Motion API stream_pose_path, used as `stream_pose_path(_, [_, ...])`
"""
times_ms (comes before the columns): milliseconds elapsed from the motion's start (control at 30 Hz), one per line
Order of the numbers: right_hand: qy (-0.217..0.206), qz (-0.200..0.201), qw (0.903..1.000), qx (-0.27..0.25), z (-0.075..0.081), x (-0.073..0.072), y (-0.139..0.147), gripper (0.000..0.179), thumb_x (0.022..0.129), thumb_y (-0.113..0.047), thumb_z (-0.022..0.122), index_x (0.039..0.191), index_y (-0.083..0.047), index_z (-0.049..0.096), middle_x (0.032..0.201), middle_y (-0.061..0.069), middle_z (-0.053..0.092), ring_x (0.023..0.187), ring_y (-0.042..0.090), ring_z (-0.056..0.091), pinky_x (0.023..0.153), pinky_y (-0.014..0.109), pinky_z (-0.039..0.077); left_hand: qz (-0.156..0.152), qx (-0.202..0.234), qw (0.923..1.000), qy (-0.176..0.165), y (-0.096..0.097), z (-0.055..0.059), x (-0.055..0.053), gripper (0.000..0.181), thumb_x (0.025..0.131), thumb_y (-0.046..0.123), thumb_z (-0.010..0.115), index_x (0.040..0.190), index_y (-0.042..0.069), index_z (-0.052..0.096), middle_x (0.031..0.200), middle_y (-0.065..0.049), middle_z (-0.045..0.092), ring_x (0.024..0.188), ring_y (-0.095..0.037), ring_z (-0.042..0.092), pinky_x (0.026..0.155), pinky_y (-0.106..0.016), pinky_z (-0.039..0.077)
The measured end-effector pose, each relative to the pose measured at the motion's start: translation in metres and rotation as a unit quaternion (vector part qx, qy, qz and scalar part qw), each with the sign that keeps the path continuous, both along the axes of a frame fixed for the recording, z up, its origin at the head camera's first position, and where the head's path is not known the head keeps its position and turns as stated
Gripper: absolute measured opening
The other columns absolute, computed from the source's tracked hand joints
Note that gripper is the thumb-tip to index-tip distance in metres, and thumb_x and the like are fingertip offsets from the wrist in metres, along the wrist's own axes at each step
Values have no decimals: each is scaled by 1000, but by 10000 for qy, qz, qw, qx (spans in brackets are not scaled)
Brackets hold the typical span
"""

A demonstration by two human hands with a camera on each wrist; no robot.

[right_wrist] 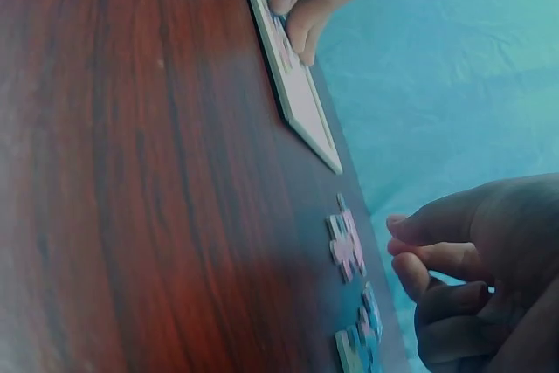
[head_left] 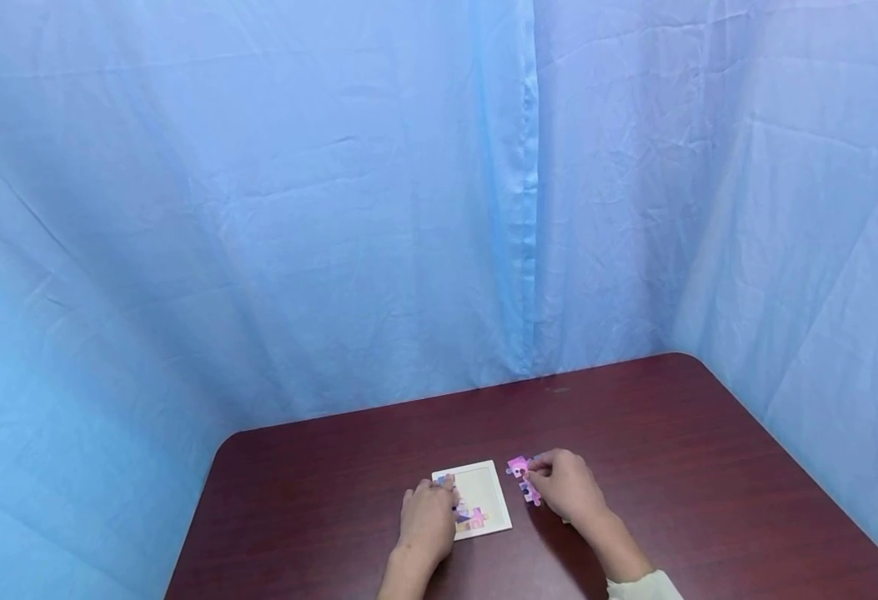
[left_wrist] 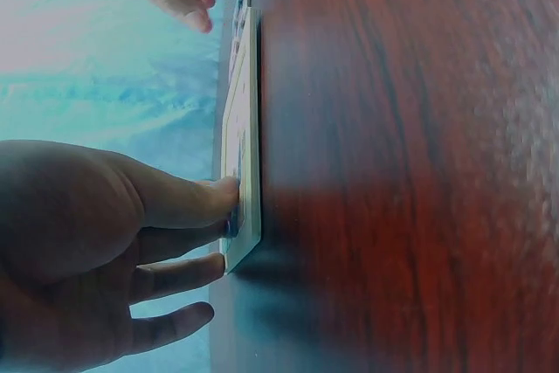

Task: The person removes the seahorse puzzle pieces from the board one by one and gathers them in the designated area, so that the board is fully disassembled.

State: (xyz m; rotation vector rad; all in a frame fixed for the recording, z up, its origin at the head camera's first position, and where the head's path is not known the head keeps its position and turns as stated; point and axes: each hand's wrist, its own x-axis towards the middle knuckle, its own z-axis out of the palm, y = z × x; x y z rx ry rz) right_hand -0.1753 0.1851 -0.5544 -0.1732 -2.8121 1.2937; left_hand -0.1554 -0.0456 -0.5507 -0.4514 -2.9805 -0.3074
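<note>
A white-rimmed puzzle tray (head_left: pixel 502 496) lies on the table with several colourful pieces along its left and lower parts. My left hand (head_left: pixel 428 518) is over the tray's left side. In the left wrist view its thumb and forefinger pinch a dark-edged puzzle piece (left_wrist: pixel 232 223) at the tray's surface. My right hand (head_left: pixel 569 487) hovers right of the tray, above loose puzzle pieces (head_left: pixel 518 467). Seen from the right wrist, its thumb and fingertips (right_wrist: pixel 397 226) come close together, with no piece visible between them. A pink piece (right_wrist: pixel 347 246) lies just beyond those fingertips.
More loose pieces (right_wrist: pixel 362 342), partly blue, lie near the right hand on the dark red wooden table (head_left: pixel 348 467). Blue curtains (head_left: pixel 296 208) hang around the table's back and sides.
</note>
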Motion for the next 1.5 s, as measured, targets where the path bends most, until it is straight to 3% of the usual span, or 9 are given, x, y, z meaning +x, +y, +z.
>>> stream_pose_path(167, [289,743,9967,-127,2,2,-14,3,87,-9,81,88,-6,80,82,-2,69,69,3,58,64,21,48,31,22,10000,73,0,-1,-2,28,83,20,83,111,16,84,135,-1,75,110,-26,71,88,-48,55])
stream_pose_path(333, [571,1940,9792,152,-7,6,-27,6,87,-9,79,92,-6,81,83,-5,70,77,-2,56,70,21,50,-3,134,9999,69,-1,-1,-2,26,84,19,83,110,16,84,135,-1,75,112,-27,71,93,-52,55])
stream_pose_path(467, [567,2369,9698,145,-16,8,-36,13,84,-8,79,97,-6,83,84,-5,71,78,-2,57,70,22,50,-72,167,9998,-11,-1,-2,-2,26,85,19,83,110,16,84,137,-2,74,115,-29,70,99,-58,54])
stream_pose_path(600, [492,2385,9697,205,-22,11,-43,16,82,-11,84,98,-6,83,86,-3,71,77,0,56,69,22,49,-86,160,9998,-62,-1,-2,-2,28,85,20,83,113,16,83,138,-2,73,116,-29,70,100,-58,54])
stream_pose_path(1033, [319,2318,9720,207,-19,12,-49,18,78,-9,86,88,-13,72,88,-3,61,82,6,54,74,26,46,-17,342,9992,-198,-2,0,-1,27,85,17,82,112,15,84,139,-3,73,119,-30,69,103,-60,52])
stream_pose_path(1133, [262,2322,9723,50,-20,10,-51,19,77,-6,85,85,-13,69,85,-4,61,76,3,53,70,24,45,-32,338,9993,-156,-3,-1,-1,26,84,17,83,110,16,84,137,-3,74,117,-29,69,102,-60,53])
stream_pose_path(1333, [145,2415,9692,-454,-20,8,-52,18,78,2,78,83,-10,66,72,-5,61,62,-1,50,59,21,42,-16,342,9994,-64,-4,-1,-1,24,84,17,83,108,17,85,136,-1,75,113,-27,70,90,-49,52])
stream_pose_path(1500, [108,2424,9686,-545,-21,8,-50,17,81,5,72,87,-9,66,75,-4,64,63,-1,51,59,21,43,-51,350,9994,-27,-4,-1,0,25,83,16,83,108,17,85,136,-2,75,113,-27,70,89,-49,52])
